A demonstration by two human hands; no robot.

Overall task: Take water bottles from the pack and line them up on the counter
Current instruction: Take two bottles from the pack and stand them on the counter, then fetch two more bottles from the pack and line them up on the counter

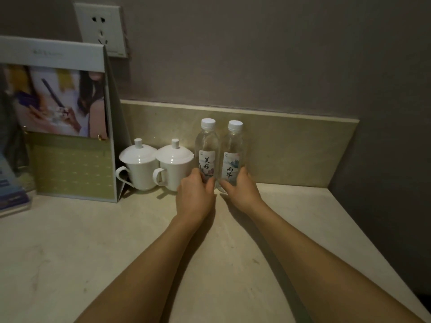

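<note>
Two clear water bottles with white caps and paper labels stand upright side by side at the back of the pale stone counter [116, 241], close to the backsplash. My left hand [194, 194] wraps the base of the left bottle [207, 148]. Around the base of the right bottle [233, 150] is my right hand [242, 190]. The bottles nearly touch each other. Both hands cover the bottles' lower ends. No pack is in view.
Two white lidded cups [140, 164] [173, 166] stand just left of the bottles. A folding display stand [70, 127] and a leaflet holder [11, 190] occupy the far left. A wall socket [101, 29] sits above. The counter's edge runs diagonally at the right [373, 252].
</note>
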